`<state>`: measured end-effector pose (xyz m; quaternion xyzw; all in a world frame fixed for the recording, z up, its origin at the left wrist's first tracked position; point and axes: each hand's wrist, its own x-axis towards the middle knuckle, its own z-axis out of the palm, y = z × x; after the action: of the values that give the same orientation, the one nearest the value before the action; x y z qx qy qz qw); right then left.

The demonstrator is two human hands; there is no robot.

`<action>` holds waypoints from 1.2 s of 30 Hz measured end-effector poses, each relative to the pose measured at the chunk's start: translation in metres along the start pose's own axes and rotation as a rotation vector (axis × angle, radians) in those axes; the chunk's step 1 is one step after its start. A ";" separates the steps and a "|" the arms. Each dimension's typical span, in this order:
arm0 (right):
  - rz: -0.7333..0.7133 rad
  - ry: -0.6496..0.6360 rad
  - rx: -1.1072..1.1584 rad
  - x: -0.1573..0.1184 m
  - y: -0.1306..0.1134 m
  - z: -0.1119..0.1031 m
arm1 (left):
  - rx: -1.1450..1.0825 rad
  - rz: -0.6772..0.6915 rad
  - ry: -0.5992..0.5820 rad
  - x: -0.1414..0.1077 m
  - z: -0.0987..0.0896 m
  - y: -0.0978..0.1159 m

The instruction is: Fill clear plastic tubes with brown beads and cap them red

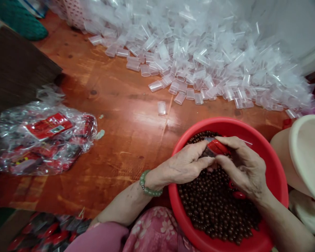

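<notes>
Over a red basin (277,164) of dark brown beads (215,203), both hands meet at a small clear plastic container with a red cap (217,147). My left hand (187,162), with a green bead bracelet (149,185) at the wrist, pinches its clear end, which looks dark inside. On the red end are the thumb and fingers of my right hand (243,164), closed round it. Fingers hide part of the container. Small red pieces (238,195) lie on the beads beneath my right hand.
Clear plastic sleeves (196,70) form a large heap at the back, with one loose sleeve (162,108) nearer. A clear bag of red packets (48,140) lies left on the wooden table (120,147). At the right stands a cream bucket (294,154). Red-and-dark pieces (47,232) fill the bottom left.
</notes>
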<state>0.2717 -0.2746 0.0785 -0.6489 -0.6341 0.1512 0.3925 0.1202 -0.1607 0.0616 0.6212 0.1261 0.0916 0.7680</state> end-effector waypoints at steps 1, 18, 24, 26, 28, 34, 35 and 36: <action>0.030 0.045 0.034 0.000 0.000 0.000 | 0.006 0.002 -0.006 0.000 0.000 0.000; -0.184 -0.002 -0.034 0.008 0.001 -0.013 | 0.280 0.022 0.015 -0.001 0.001 -0.003; -0.261 -0.071 -0.452 0.000 -0.001 0.002 | -0.163 -0.118 0.004 0.003 0.003 -0.003; -0.288 -0.037 -0.574 -0.001 -0.001 0.009 | -0.272 -0.132 -0.001 0.004 0.004 -0.004; -0.333 0.022 -0.651 0.000 0.001 0.015 | -0.252 -0.105 0.019 0.005 0.005 -0.005; -0.450 0.085 -0.698 0.001 0.007 0.019 | -0.152 -0.025 0.054 0.004 0.006 -0.010; -0.467 0.086 -0.705 0.001 0.007 0.019 | -0.160 -0.017 0.060 0.004 0.006 -0.010; -0.482 0.087 -0.708 0.000 0.008 0.018 | -0.168 -0.013 0.062 0.004 0.007 -0.011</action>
<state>0.2645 -0.2677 0.0610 -0.5827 -0.7630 -0.1993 0.1962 0.1258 -0.1685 0.0516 0.5507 0.1456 0.1162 0.8136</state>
